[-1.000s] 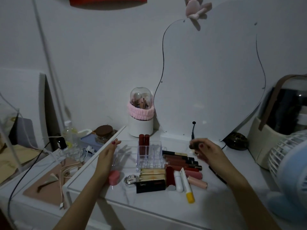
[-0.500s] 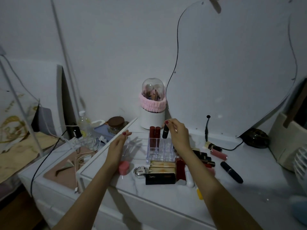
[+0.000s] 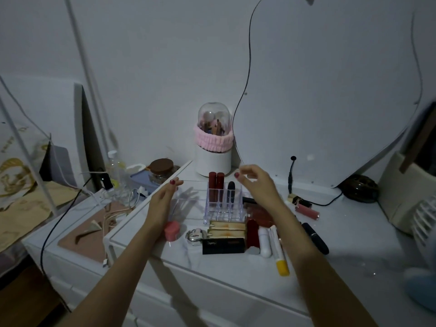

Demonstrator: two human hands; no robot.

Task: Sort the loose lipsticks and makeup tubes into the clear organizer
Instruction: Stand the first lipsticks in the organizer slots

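Observation:
The clear organizer [image 3: 212, 212] stands mid-table with two red lipsticks [image 3: 216, 182] and a dark lipstick [image 3: 230, 192] upright in its back slots. My right hand [image 3: 256, 185] hovers just right of the dark lipstick, fingers apart and empty. My left hand [image 3: 162, 201] rests against the organizer's left side, open. Loose tubes lie in front: gold cases [image 3: 227, 228], a black box [image 3: 223, 246], a red tube [image 3: 252, 233], a white tube [image 3: 264, 240], a yellow-tipped stick [image 3: 279, 253]. More lie to the right: a black tube [image 3: 315, 237] and a pink gloss [image 3: 306, 211].
A domed brush holder [image 3: 213, 142] with a pink band stands behind the organizer, beside a large mirror [image 3: 330, 90]. A pink sponge [image 3: 171, 230] and a silver clip [image 3: 194, 234] lie front left. Cables and a jar [image 3: 161, 169] crowd the left; a fan [image 3: 424, 223] is at right.
My right hand carried a dark lipstick from the right side to the organizer, stood it in a back slot and let go. The left hand stayed by the organizer.

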